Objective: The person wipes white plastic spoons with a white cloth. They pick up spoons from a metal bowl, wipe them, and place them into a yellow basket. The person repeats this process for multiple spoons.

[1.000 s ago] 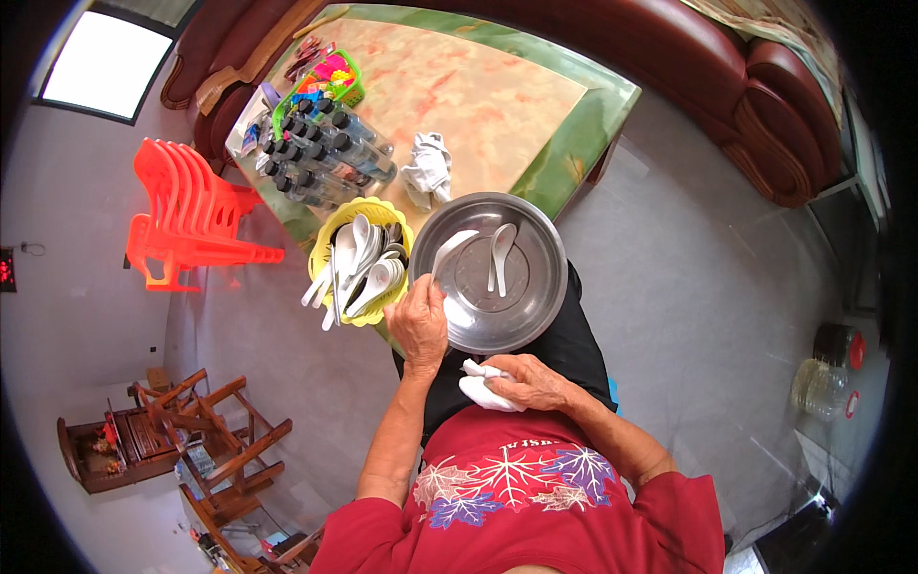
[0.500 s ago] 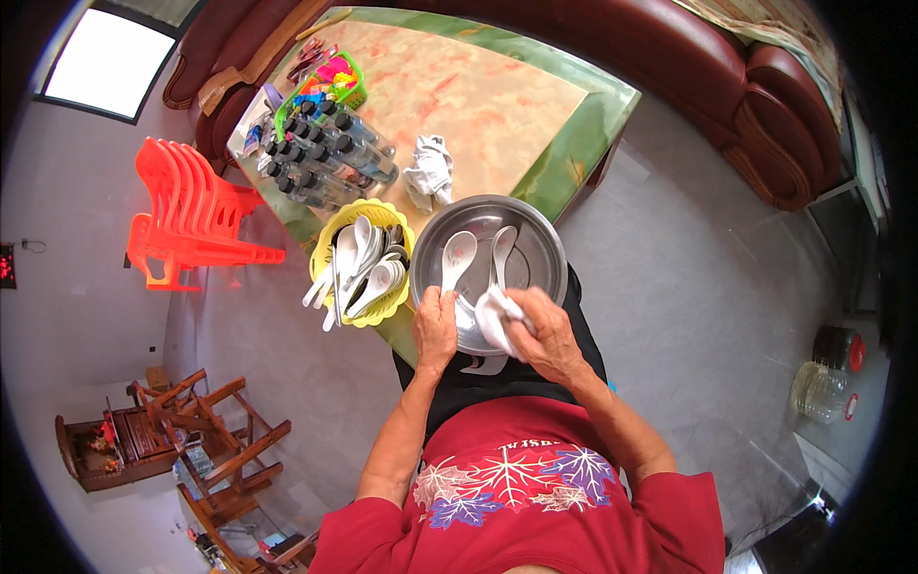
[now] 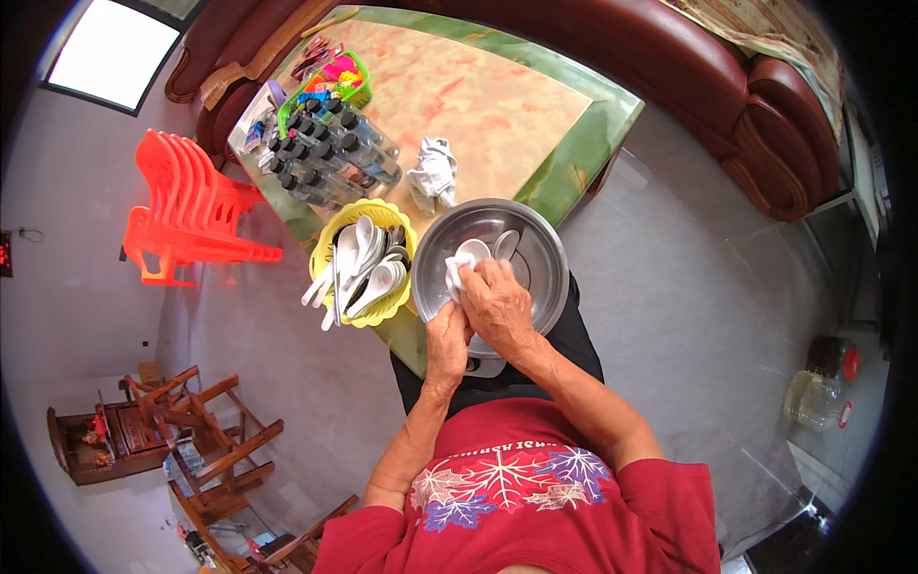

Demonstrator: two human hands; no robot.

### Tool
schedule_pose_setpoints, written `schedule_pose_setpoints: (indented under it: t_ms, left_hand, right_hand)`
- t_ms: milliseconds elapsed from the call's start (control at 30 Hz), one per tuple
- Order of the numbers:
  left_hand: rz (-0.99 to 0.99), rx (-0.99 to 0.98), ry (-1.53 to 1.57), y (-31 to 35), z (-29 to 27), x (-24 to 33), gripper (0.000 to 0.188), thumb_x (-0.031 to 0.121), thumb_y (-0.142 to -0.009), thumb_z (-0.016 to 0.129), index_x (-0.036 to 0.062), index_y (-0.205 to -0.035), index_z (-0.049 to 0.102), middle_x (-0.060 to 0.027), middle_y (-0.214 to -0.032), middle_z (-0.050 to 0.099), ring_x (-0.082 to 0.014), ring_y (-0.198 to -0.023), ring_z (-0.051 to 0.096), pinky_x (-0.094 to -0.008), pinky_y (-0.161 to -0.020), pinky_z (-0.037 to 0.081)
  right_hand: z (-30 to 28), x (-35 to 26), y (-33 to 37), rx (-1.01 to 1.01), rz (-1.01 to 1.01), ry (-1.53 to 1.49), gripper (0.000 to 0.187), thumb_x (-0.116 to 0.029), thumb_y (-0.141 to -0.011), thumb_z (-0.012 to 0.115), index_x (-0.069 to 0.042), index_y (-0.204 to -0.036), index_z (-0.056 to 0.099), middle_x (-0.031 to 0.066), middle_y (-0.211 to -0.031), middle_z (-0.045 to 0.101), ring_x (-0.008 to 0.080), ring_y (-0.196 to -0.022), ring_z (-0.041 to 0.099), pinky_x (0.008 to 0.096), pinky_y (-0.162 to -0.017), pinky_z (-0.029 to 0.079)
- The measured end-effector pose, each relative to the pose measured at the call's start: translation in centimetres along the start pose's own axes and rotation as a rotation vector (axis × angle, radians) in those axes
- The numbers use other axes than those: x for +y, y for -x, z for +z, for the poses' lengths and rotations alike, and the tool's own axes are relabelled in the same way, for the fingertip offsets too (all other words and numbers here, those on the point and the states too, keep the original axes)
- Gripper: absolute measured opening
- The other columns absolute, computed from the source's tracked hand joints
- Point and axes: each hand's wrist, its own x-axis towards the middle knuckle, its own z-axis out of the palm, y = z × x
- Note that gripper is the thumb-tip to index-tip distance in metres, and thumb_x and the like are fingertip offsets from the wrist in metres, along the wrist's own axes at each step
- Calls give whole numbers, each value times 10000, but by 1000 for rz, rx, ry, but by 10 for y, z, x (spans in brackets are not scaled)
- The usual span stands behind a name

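Note:
Over a round metal basin (image 3: 545,239) on my lap, my left hand (image 3: 446,346) is closed on the handle of a white soup spoon (image 3: 472,249). My right hand (image 3: 497,304) presses a white cloth (image 3: 455,277) against that spoon, its fingers wrapped round the cloth, and both partly cover the spoon's bowl. A second white soup spoon (image 3: 507,244) lies in the basin beyond my right hand, its handle hidden. Left of the basin, a yellow scalloped basket (image 3: 328,232) holds many white spoons (image 3: 382,279) and darker cutlery.
On the marble-topped table (image 3: 507,105) are a crumpled white cloth (image 3: 434,172), several black-capped bottles (image 3: 368,163) and a green basket (image 3: 360,94) of colourful items. Stacked orange chairs (image 3: 196,215) stand at left, overturned wooden stools (image 3: 225,440) at lower left. A dark red sofa (image 3: 669,57) runs behind.
My right hand has moved left with the cloth, from beside the second spoon onto the spoon in my left hand. That held spoon has come lower, its bowl now partly covered.

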Motion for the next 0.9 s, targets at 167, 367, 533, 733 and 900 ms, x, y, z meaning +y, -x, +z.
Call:
schedule_pose_setpoints:
  t_ms: [167,367,533,733,900]
  left_hand:
    - [-96,-45,50,8,-3,-9,176,132,-920,403,34,-822,511,46,-613,397,-44,-521,337,-216,-456,279]
    - [-51,-46,-19,9,-4,-16,171,137,-897,409,8,-865,518,34,-603,396,-55,-518,347,-224,-461,301]
    - [-31,-83,-90,12,-1,-11,200,144,-892,409,-5,-974,516,25,-578,393,-57,-515,359,-220,-466,320]
    - [-446,-36,647,9,8,20,284,118,-850,437,83,-1130,465,-36,-758,497,-84,-523,394,-225,-481,336]
    - [-439,-120,780,-11,4,2,314,384,-974,380,126,-1126,474,-18,-772,472,-71,-533,386,-225,-475,329]
  right_hand:
    - [-7,11,23,-137,13,-269,229,-91,-738,630,-68,-964,597,102,-845,521,289,-794,538,382,-646,459]
    - [-6,17,-1,96,-172,72,245,-135,-690,645,-84,-922,584,83,-869,518,251,-786,536,355,-635,471]
    - [-1,31,-18,158,33,-259,240,-58,-736,610,-50,-974,575,129,-894,574,316,-768,589,389,-618,483]
    - [0,28,-17,161,88,-401,256,-59,-779,627,-18,-1021,556,151,-794,594,330,-737,595,400,-635,482]
    - [3,27,-20,252,55,-331,287,-63,-763,637,-21,-1034,552,153,-873,562,320,-784,578,393,-630,488]
